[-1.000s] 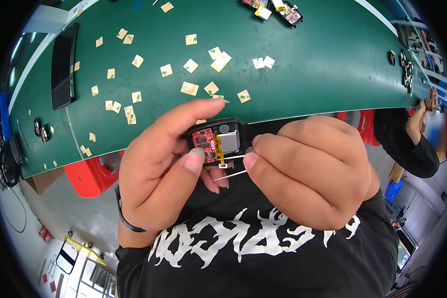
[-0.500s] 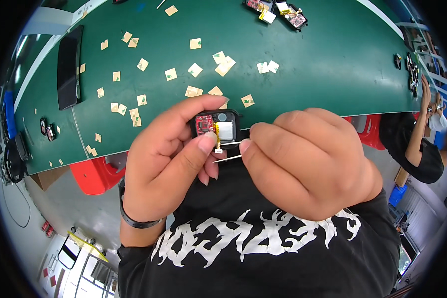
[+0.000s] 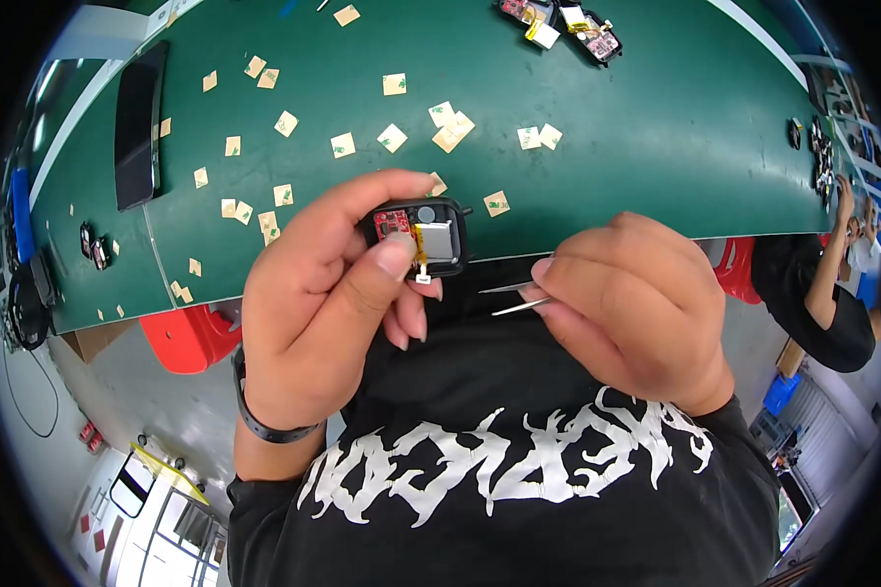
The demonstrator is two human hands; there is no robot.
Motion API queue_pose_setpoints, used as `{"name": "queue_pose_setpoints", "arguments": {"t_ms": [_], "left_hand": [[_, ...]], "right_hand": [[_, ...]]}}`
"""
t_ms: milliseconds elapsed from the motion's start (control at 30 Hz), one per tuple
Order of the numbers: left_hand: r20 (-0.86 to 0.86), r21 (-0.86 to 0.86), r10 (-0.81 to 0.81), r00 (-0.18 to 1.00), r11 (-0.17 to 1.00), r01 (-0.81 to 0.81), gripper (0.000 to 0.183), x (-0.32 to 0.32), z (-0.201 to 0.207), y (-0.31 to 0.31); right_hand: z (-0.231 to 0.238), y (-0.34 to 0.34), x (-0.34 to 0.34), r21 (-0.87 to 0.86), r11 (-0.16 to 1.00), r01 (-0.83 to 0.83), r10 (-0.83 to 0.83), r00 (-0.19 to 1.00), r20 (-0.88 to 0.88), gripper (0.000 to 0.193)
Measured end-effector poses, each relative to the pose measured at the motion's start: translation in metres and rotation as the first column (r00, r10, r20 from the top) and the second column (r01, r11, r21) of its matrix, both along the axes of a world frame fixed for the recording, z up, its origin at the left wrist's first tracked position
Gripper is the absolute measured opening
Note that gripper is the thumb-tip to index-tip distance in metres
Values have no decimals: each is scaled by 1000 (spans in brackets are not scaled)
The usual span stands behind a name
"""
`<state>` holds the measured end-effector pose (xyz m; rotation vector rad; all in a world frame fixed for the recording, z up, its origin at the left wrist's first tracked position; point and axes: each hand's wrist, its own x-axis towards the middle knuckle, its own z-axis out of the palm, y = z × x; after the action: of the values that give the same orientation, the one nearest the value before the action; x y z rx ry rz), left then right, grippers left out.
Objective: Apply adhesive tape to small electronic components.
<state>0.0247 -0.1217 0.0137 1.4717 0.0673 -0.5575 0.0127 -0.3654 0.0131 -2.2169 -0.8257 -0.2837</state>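
Note:
My left hand (image 3: 313, 284) is closed around a small black device housing (image 3: 455, 235), its open side facing up. Inside it show a red circuit board (image 3: 392, 224) and a silver battery (image 3: 436, 242) with yellow tape along one edge. My left thumb presses over the board's lower part. A white connector (image 3: 423, 276) hangs at the housing's near edge. To the right, my right hand (image 3: 636, 303) pinches metal tweezers (image 3: 519, 296). Their two tips are apart, point left toward the housing, and touch nothing.
Scattered beige paper squares (image 3: 394, 84) lie on the green table (image 3: 636, 147). More opened housings (image 3: 597, 39) sit at the far right, others (image 3: 95, 250) at the left. A black flat panel (image 3: 140, 127) lies at left. Red stools (image 3: 191, 339) stand by the edge; a co-worker (image 3: 812, 293) is at right.
My right hand has drawn the tweezers back to the right, away from the white connector. The housing in my left hand has shifted slightly up and left.

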Motion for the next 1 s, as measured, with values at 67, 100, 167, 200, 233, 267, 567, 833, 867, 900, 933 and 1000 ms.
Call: {"name": "queue_pose_setpoints", "arguments": {"t_ms": [67, 100, 167, 200, 233, 267, 567, 833, 867, 900, 933, 1000], "left_hand": [[15, -16, 35, 999, 999, -35, 40, -2, 4, -2], [15, -15, 35, 999, 999, -35, 40, -2, 6, -1], [17, -21, 46, 999, 999, -46, 44, -3, 11, -1], [16, -22, 44, 999, 999, -44, 44, -3, 12, 0], [37, -22, 25, 999, 999, -25, 45, -2, 12, 1], [58, -20, 11, 998, 1000, -10, 45, -3, 13, 4], [200, 96, -93, 975, 993, 75, 48, -11, 21, 17], [355, 169, -161, 921, 980, 107, 44, -14, 16, 29], [369, 177, -172, 913, 978, 113, 44, -15, 15, 30], [370, 174, -171, 913, 978, 112, 44, -15, 15, 31], [365, 175, -172, 915, 978, 114, 44, -15, 14, 32], [359, 176, -172, 917, 978, 115, 44, -16, 14, 34]], "right_hand": [[3, 2, 0, -23, 1000, -13, 14, 999, 52, 32], [4, 3, 1, -45, 999, -27, 31, 994, 104, 33], [6, 9, 2, -14, 999, -37, 38, 989, 142, 32], [7, 12, 2, 17, 999, -48, 44, 983, 181, 30], [7, 16, 2, 15, 999, -46, 43, 983, 180, 30], [7, 21, 2, 10, 1000, -25, 22, 973, 228, 27], [5, 46, 3, -19, 997, 68, -57, 931, 360, 24], [8, 51, 3, -100, 995, -5, 43, 924, 379, 27], [9, 52, 2, -110, 994, -11, 52, 926, 373, 28], [9, 53, 2, -120, 993, -17, 60, 929, 366, 29], [9, 54, 1, -122, 992, -18, 62, 929, 366, 29], [10, 57, 1, -130, 991, -29, 72, 936, 344, 29]]}}
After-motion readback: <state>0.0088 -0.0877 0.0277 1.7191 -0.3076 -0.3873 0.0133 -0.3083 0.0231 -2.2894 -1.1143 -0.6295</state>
